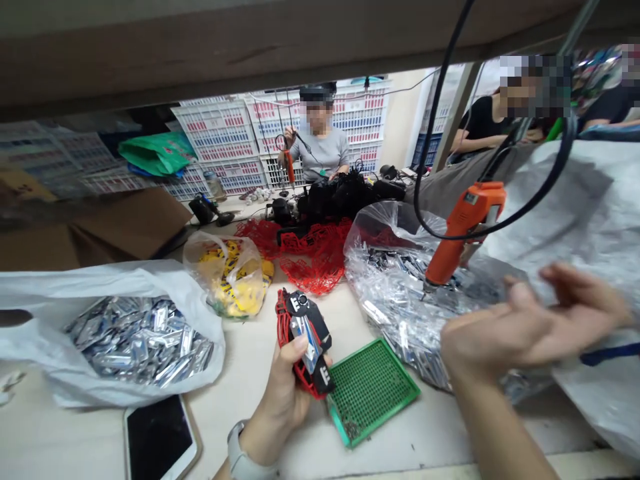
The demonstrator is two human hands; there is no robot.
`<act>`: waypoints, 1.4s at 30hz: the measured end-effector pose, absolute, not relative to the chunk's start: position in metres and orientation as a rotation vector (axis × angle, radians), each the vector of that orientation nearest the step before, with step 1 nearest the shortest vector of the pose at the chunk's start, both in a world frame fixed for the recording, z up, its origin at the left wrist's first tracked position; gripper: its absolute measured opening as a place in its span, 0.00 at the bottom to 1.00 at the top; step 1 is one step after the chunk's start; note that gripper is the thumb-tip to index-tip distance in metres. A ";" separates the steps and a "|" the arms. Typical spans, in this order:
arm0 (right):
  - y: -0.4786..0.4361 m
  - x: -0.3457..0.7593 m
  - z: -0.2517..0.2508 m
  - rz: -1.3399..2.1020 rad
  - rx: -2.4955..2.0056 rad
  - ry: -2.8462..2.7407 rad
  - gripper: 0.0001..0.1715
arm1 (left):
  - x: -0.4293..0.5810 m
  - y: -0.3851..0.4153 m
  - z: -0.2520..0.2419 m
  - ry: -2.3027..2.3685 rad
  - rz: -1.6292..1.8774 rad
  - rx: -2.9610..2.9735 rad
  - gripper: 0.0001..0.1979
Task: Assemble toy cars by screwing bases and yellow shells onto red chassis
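Observation:
My left hand point(283, 390) is closed around a black and red plastic assembly point(320, 320), which looks like a toy vehicle body. A silver and blue piece point(306, 343) lies along its side under my thumb. To the right, my right hand point(530, 327) is raised with its palm turned up and fingers apart, a little blurred, and nothing shows in it. Just above and left of that hand hangs an orange electric screwdriver point(465, 227), tip down on a black cable. A green perforated tray point(377, 390) with small dark screws in one corner lies beside the assembly.
Bags of silver parts stand at left point(213, 313) and right point(367, 267). Between them are a bag of yellow parts point(237, 287) and red frames point(315, 260). A phone point(160, 440) lies front left. A shelf beam point(225, 50) crosses overhead; a co-worker point(323, 147) sits opposite.

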State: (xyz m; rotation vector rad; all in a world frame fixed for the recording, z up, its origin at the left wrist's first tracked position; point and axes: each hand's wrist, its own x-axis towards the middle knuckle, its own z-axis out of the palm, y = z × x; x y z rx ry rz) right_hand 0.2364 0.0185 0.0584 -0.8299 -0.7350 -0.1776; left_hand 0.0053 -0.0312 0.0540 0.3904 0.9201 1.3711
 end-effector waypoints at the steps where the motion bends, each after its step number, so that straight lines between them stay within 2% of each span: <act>1: 0.025 0.248 0.060 -0.199 -0.787 -0.612 0.15 | 0.003 -0.039 0.051 0.897 1.348 0.408 0.28; 3: 0.038 0.263 0.062 0.094 -0.824 -0.660 0.06 | -0.001 -0.054 0.042 0.857 1.338 0.422 0.29; 5: 0.044 0.266 0.059 0.393 -0.867 -0.801 0.13 | -0.004 -0.068 0.032 0.844 1.374 0.378 0.32; 7: 0.043 0.264 0.057 0.538 -0.870 -0.912 0.20 | -0.006 -0.079 0.025 0.844 1.395 0.324 0.38; 11: 0.024 0.257 0.066 0.557 -0.867 -1.088 0.18 | -0.009 -0.091 0.019 0.878 1.386 0.401 0.46; 14: 0.007 0.250 0.082 0.601 -0.867 -1.169 0.22 | -0.011 -0.094 0.016 0.949 1.409 0.466 0.48; 18: -0.009 0.229 0.091 1.001 -0.818 -1.319 0.28 | -0.013 -0.096 0.011 1.086 1.478 0.399 0.51; 20: -0.012 0.217 0.086 1.162 -0.751 -1.334 0.21 | -0.013 -0.099 0.009 1.135 1.488 0.365 0.50; 22: -0.014 0.207 0.076 1.144 -0.748 -1.281 0.13 | -0.013 -0.102 0.007 1.173 1.495 0.343 0.48; 24: -0.015 0.202 0.064 1.044 -0.786 -1.207 0.11 | -0.012 -0.104 0.005 1.184 1.500 0.340 0.48; 29: -0.014 0.201 0.045 0.893 -0.752 -1.085 0.09 | -0.008 -0.102 -0.002 1.198 1.467 0.414 0.53; 42: -0.011 0.200 0.039 0.909 -0.739 -1.062 0.08 | -0.001 -0.093 -0.008 1.306 1.447 0.514 0.52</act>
